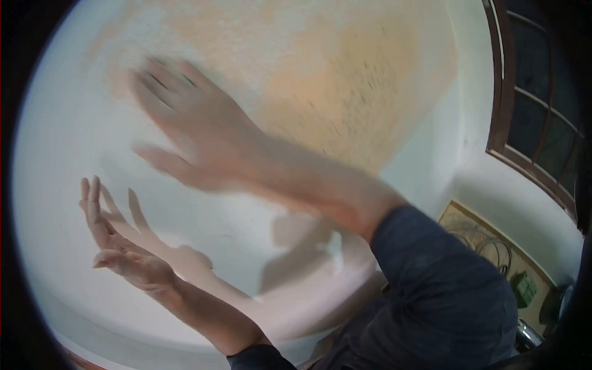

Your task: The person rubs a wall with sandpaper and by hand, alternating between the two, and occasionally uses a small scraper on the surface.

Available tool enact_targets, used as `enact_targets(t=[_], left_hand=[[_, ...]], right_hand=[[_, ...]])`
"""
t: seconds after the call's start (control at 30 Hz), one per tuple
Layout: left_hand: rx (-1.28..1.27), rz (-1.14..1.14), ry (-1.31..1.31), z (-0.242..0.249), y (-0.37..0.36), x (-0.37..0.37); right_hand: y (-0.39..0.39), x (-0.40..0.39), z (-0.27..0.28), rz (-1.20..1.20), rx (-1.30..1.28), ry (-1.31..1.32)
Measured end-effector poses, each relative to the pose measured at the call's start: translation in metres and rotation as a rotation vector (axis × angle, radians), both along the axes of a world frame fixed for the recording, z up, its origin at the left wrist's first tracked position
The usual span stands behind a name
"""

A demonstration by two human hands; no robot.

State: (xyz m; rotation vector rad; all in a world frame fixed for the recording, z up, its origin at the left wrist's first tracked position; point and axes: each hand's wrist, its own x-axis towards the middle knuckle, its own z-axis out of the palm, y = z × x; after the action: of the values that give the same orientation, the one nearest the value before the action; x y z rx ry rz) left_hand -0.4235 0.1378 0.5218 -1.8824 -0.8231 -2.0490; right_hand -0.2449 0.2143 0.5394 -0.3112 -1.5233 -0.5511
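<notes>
In the head view, my right hand point(191, 123) reaches across a pale wall point(68, 135), somewhat blurred by motion. Its fingers are stretched out with the thumb well apart, and nothing shows in it. A large peach and tan patch point(364, 74) with dark specks spreads over the wall beside and above this hand. Lower on the left, my left hand point(132, 259) is raised with its palm turned up and its fingers apart, holding nothing. Shadows of the arms and fingers fall on the wall close behind both hands.
A brown-framed window point(502, 92) with dark panes is at the upper right. Below it, a wood-edged ledge point(456, 209) bears coiled wire point(496, 253) and a green box point(524, 288). A shiny metal cylinder point(529, 334) lies near my right sleeve.
</notes>
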Motion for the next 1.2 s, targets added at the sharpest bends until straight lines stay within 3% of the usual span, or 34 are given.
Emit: enact_targets(t=[0.07,0.13,0.2,0.27,0.3,0.33,0.4,0.43,0.57,0.67,0.73,0.83,0.93,0.97,1.0,1.07,1.1,1.13,1.2], left_hand=[[0.045,-0.096,-0.039,0.004,0.004,0.005],[0.037,-0.089,-0.049,0.002,0.004,0.006],[0.054,-0.086,-0.049,-0.004,0.002,0.0],[0.133,0.475,0.197,-0.014,0.003,-0.012],[0.216,0.595,0.292,-0.022,0.005,-0.02],[0.225,0.6,0.273,-0.033,0.006,-0.026],[0.211,0.54,0.194,-0.053,0.006,-0.028],[0.168,0.423,0.147,-0.055,0.003,-0.027],[0.074,0.223,0.085,-0.034,-0.002,-0.005],[0.195,0.149,-0.124,-0.025,-0.005,0.004],[0.266,0.691,0.213,-0.023,-0.027,0.0],[0.329,0.586,0.181,-0.033,-0.03,0.004],[0.212,0.599,0.185,-0.054,-0.038,-0.002],[0.208,0.608,0.175,-0.064,-0.035,-0.002],[0.157,0.53,0.056,-0.073,-0.025,-0.002],[0.154,0.449,-0.091,-0.065,-0.014,-0.006],[0.097,0.416,0.02,-0.061,-0.017,-0.008],[0.03,0.377,0.141,-0.056,-0.018,-0.008],[0.04,0.336,0.124,-0.042,-0.008,0.013]], right_hand=[[0.019,0.001,0.042,0.035,0.053,0.012],[0.033,-0.012,0.045,-0.013,0.186,0.047],[0.012,0.012,-0.007,0.044,0.028,-0.023],[-0.002,0.024,-0.095,-0.01,-0.212,-0.079],[-0.017,0.027,-0.146,-0.084,-0.394,-0.158],[-0.008,0.012,-0.209,-0.074,-0.389,-0.103],[-0.029,-0.002,-0.243,-0.099,-0.421,-0.105],[-0.02,-0.009,-0.216,-0.191,-0.454,-0.18],[-0.01,-0.004,0.012,0.002,-0.037,-0.059],[0.031,-0.05,0.11,-0.02,0.175,0.014],[0.033,-0.055,0.107,-0.071,0.238,0.073],[-0.01,-0.018,0.02,-0.024,-0.03,-0.038],[-0.027,-0.005,-0.143,-0.059,-0.411,-0.117],[-0.03,-0.001,-0.208,-0.092,-0.458,-0.097],[-0.025,0.0,-0.24,-0.124,-0.481,-0.082],[-0.004,-0.007,-0.2,-0.179,-0.378,-0.113],[-0.01,-0.014,-0.188,-0.231,-0.379,-0.112],[-0.014,-0.015,-0.129,-0.172,-0.279,-0.096],[-0.004,-0.025,-0.002,0.019,0.001,0.065]])
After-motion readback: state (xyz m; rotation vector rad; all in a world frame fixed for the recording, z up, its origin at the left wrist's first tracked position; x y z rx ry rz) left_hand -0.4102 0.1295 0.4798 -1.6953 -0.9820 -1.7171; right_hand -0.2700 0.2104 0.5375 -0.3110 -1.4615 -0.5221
